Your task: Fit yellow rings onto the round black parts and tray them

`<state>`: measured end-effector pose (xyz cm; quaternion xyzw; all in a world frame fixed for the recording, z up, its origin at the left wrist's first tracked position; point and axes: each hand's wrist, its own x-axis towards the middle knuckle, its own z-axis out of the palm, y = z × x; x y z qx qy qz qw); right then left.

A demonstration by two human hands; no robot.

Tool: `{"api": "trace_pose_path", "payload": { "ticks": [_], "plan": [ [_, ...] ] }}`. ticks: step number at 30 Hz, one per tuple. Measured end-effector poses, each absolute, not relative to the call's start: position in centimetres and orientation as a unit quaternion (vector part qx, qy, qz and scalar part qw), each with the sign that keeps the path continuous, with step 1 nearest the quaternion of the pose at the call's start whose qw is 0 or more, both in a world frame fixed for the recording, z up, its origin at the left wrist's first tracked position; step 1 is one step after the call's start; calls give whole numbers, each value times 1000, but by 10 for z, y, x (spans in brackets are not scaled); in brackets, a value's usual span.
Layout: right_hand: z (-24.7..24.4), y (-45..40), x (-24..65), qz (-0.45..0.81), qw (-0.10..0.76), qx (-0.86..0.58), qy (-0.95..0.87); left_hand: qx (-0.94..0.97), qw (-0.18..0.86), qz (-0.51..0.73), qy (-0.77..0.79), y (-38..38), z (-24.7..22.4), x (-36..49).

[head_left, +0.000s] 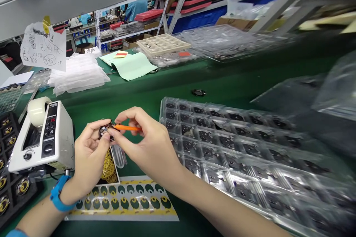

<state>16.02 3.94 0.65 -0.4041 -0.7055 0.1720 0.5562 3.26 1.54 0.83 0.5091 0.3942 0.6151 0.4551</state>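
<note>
My left hand [90, 152], with a blue band at the wrist, grips a small round black part [103, 130] between thumb and fingers. An orange pointed tool [126, 127] is held in my right hand [151, 140], its tip at the part's upper edge. The right thumb also presses on the part. Under my hands lie a white box [118, 172] of yellow rings and a sheet of yellow-edged stickers [130, 213] with dark oval openings. Fine detail of the part is too small to make out.
At the left stand a white tape dispenser [62, 133] and a black foam tray [30, 196] of round parts. A large clear tray [205, 166] of black parts fills the right. Behind are a loose black part [198, 92], papers [133, 66] and a beige tray [164, 46].
</note>
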Motion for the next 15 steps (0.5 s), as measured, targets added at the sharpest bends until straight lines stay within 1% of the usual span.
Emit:
{"api": "trace_pose_path", "payload": {
  "ticks": [5,8,12,14,15],
  "plan": [
    [8,48,163,228,523,-359,-739,512,446,625,386,17,7,32],
    [7,53,163,249,528,-327,-743,515,439,620,397,18,5,33],
    [3,55,162,239,530,-323,-747,524,445,596,414,20,1,31],
    [3,56,162,214,523,-334,-754,546,416,584,434,23,-1,28],
    [3,56,163,200,521,-334,-760,562,385,581,446,25,-2,26]
  ]
}}
